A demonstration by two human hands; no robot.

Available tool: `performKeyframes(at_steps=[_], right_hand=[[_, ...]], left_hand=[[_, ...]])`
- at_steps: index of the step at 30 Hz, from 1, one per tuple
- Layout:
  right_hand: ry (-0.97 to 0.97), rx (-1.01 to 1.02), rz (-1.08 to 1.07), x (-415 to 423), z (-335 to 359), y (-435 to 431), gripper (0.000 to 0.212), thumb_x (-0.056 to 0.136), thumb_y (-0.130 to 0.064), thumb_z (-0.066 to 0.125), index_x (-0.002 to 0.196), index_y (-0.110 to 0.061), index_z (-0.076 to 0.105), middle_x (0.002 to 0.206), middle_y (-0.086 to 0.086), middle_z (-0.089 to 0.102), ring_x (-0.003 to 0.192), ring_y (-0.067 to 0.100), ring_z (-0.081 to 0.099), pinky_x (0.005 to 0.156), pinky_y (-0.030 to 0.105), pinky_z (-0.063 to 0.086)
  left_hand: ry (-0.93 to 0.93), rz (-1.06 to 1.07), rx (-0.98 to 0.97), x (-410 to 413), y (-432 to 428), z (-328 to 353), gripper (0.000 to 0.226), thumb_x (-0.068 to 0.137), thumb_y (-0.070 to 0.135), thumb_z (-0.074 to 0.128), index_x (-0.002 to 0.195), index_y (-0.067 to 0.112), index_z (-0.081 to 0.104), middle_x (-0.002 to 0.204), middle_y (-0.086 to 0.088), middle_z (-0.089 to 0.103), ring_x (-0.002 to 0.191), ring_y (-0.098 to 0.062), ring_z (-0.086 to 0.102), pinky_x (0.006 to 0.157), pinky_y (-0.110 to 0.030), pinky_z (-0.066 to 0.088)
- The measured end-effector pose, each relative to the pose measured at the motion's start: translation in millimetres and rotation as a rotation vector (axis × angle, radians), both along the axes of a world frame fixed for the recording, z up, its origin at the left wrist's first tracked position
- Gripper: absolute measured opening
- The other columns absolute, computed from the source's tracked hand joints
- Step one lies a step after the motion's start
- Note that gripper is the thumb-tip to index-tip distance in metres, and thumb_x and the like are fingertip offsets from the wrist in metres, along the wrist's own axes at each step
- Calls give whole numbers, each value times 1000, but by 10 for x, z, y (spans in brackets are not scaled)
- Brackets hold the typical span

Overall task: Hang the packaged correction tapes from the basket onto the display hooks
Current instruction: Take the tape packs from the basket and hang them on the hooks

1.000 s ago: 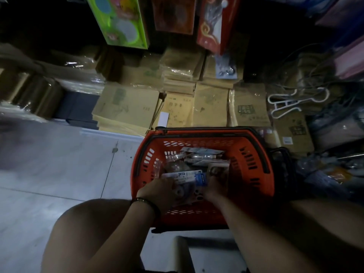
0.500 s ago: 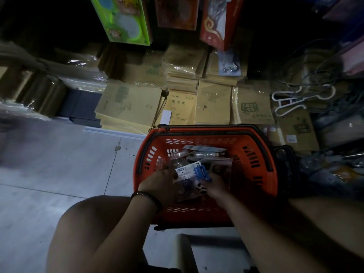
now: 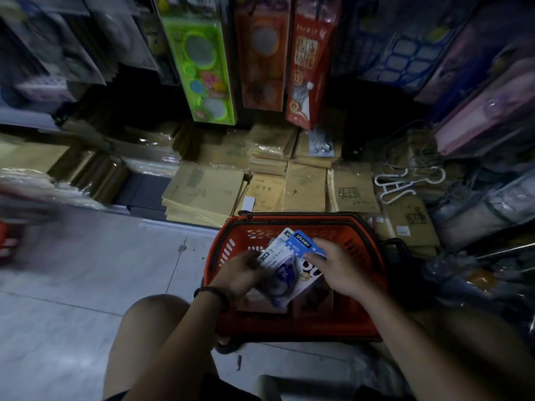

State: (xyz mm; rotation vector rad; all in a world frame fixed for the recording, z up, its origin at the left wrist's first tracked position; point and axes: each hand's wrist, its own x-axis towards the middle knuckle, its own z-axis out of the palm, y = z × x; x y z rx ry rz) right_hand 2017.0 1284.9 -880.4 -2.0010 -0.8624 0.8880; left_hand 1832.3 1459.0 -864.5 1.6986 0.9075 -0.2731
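Vs 0.5 s earlier, the packaged correction tapes (image 3: 286, 260) had come up from the pile to rim level over the orange basket (image 3: 369, 250), left hand (image 3: 241, 274) (blurred) gripping their left edge & right hand (image 3: 338, 270) pinching the blue-topped card's right side.

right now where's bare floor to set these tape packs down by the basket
Bare grey tiled floor lies left of the orange plastic basket, bordered beyond by stacked brown paper notebooks. Right of the basket is crowded: white plastic hangers, wires, wrapped goods.
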Motion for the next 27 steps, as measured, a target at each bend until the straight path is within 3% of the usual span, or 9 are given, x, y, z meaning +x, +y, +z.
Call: performKeyframes(at_steps=[4, 6, 10, 12, 15, 18, 21, 25, 27], right_hand=[[-92, 13, -3, -7, 515, -11, 5, 105, -25, 61, 107, -25, 66, 92, 11, 70, 62, 10, 56, 58, 31, 40], [-143, 30, -28, -66, 703, -9, 7, 103, -28, 64, 110, -29, 64, 92, 0, 72, 64, 7, 62, 59, 25, 43], [-369, 92, -184, -269, 974, 17, 43, 96, -34, 74, 136, -28, 60, 133, -9, 54, 113, 1, 54, 86, 6, 38], [-588, 156, -310, -440, 1075, -18, 51, 92, -35, 78, 138, -22, 58, 136, -3, 43, 123, 11, 47, 97, 14, 40], [-854, 308, -407, -757, 1185, -83, 35, 92, -36, 73, 122, -18, 65, 123, 4, 50, 112, 23, 50, 92, 40, 51], [-694, 385, -306, -1015, 1278, -157, 52, 93, -43, 67, 141, -24, 57, 129, -1, 51, 120, 18, 53, 98, 39, 51], [-630, 318, -265, -1084, 1397, -187, 84, 89, -58, 61, 162, -27, 33, 143, -7, 42, 135, 12, 45, 107, 30, 46], [-525, 335, -299, -998, 1635, -176, 85, 87, -67, 57, 160, -31, 36, 138, -14, 41, 133, 9, 46, 108, 32, 49], [-464, 381, -305, -957, 1773, -179, 80, 86, -63, 63, 158, -33, 41, 134, -18, 42, 129, 3, 48, 106, 24, 47]], left_hand=[[-81, 5, -309, -75, -209, 254, 26, 101, 25, 68, 126, 20, 65, 111, -3, 78, 90, -16, 77, 75, -32, 63], [-133, 80, -404, -125, -334, 314, 30, 101, 20, 67, 130, 17, 65, 111, -2, 80, 95, -17, 78, 82, -32, 64], [-271, 236, -544, -195, -540, 521, 41, 99, 20, 70, 139, 11, 62, 124, -14, 77, 116, -35, 73, 105, -54, 56], [-353, 305, -582, -179, -607, 624, 44, 99, 19, 69, 140, 8, 60, 128, -20, 74, 119, -41, 71, 108, -60, 53], [-453, 378, -568, -122, -661, 847, 42, 97, 21, 70, 137, 10, 63, 130, -26, 71, 117, -46, 70, 101, -62, 55], [-498, 418, -572, -61, -685, 1109, 52, 87, 30, 77, 135, 13, 65, 128, -27, 71, 113, -46, 71, 90, -54, 59], [-546, 414, -623, -24, -724, 1345, 49, 96, 37, 69, 136, 9, 67, 131, -25, 70, 119, -41, 69, 102, -52, 54], [-552, 453, -788, 3, -755, 1694, 69, 101, 63, 39, 130, 10, 74, 137, -23, 69, 125, -38, 65, 108, -48, 48], [-583, 436, -802, 16, -725, 1836, 61, 101, 51, 46, 132, 6, 72, 137, -24, 68, 119, -38, 67, 102, -47, 53]])
